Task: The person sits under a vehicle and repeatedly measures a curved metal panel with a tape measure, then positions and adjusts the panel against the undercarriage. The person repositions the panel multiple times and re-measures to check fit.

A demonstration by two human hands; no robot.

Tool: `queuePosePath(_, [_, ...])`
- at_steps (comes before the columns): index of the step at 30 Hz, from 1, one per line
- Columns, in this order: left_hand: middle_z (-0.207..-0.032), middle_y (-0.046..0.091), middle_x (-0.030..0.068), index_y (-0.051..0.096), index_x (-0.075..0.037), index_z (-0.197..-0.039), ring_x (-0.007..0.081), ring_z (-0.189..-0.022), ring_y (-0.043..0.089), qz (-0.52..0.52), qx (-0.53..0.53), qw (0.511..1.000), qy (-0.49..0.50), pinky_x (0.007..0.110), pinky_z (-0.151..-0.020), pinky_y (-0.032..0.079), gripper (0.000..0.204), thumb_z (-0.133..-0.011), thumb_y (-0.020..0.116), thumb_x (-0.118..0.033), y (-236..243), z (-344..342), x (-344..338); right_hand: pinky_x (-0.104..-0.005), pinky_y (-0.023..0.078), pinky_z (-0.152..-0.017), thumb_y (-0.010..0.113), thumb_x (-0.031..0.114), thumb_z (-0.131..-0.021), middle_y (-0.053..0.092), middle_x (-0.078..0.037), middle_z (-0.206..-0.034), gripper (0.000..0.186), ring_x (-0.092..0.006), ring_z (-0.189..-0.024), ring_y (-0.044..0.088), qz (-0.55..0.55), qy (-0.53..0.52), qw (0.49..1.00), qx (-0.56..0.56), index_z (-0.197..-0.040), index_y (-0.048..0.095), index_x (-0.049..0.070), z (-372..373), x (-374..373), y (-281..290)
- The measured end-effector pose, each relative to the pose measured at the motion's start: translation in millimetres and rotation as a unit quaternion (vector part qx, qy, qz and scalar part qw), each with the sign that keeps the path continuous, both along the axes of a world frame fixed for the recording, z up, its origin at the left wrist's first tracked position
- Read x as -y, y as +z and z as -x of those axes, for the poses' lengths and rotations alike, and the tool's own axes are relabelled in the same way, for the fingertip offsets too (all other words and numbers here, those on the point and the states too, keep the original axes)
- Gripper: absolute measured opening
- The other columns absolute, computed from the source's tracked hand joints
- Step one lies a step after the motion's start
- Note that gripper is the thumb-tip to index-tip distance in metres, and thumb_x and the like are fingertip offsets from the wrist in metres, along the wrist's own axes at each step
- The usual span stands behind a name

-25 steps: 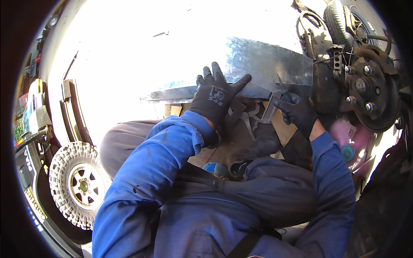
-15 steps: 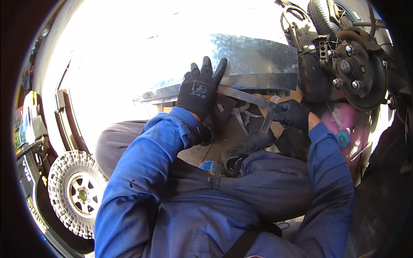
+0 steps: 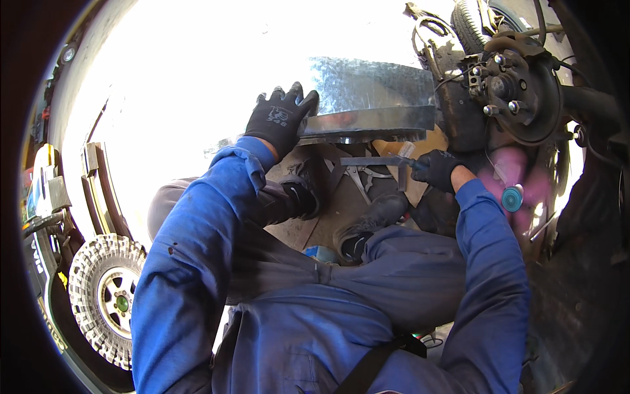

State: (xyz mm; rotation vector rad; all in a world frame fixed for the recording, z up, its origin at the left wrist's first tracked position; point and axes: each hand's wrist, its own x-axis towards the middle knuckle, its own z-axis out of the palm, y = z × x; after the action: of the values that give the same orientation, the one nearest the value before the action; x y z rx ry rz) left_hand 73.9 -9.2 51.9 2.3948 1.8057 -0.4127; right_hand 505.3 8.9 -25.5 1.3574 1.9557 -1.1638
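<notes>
My gloved left hand [image 3: 281, 117], fingers spread, rests on the left part of a shiny bent metal sheet [image 3: 367, 85], at its near edge. Lower right, my gloved right hand [image 3: 430, 169] grips a metal square [image 3: 374, 161], its long blade lying roughly horizontal below that edge and apart from it. Beneath the square, metal pliers or clamps [image 3: 357, 180] lie on the floor among brown pieces of board [image 3: 417, 187]. My crossed legs and boots are just below.
At right stand a wheel hub with studs [image 3: 518, 98], a tyre [image 3: 469, 26] and a pink container [image 3: 492, 174] with a blue cap [image 3: 512, 197]. At left are a large off-road wheel [image 3: 108, 302] and a dark vehicle bumper [image 3: 42, 249].
My right hand has drawn the square away from the sheet's edge, its blade turning from slanted to nearly level. My left hand stays on the sheet. The view has shifted slightly.
</notes>
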Motion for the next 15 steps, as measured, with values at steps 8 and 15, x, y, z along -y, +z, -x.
queuePosePath(8, [-0.175, 0.045, 0.0146, 0.042, -0.033, -0.170, 0.0406, -0.156, 0.052, 0.072, 0.002, 0.997, 0.031, 0.060, -0.124, 0.047, 0.095, -0.089, 0.091, -0.031, 17, 5, 0, -0.0515, 0.060, -0.092, 0.075, 0.037, -0.092, 0.081, -0.022, -0.112, 0.034, -0.0425, -0.104, 0.078, -0.090, 0.069, 0.992, 0.053, -0.113, 0.084, 0.012, 12, 11, -15])
queuePosePath(15, [-0.176, 0.046, 0.0216, 0.042, -0.019, -0.174, 0.0448, -0.158, 0.049, 0.117, -0.036, 0.993, 0.000, 0.052, -0.131, 0.043, 0.096, -0.091, 0.089, -0.028, 68, 78, -61, -0.0510, 0.058, -0.107, 0.068, 0.038, -0.098, 0.079, -0.024, -0.132, 0.044, -0.0409, -0.124, 0.075, -0.117, 0.082, 0.973, 0.179, -0.123, 0.083, 0.005, 33, 37, -92])
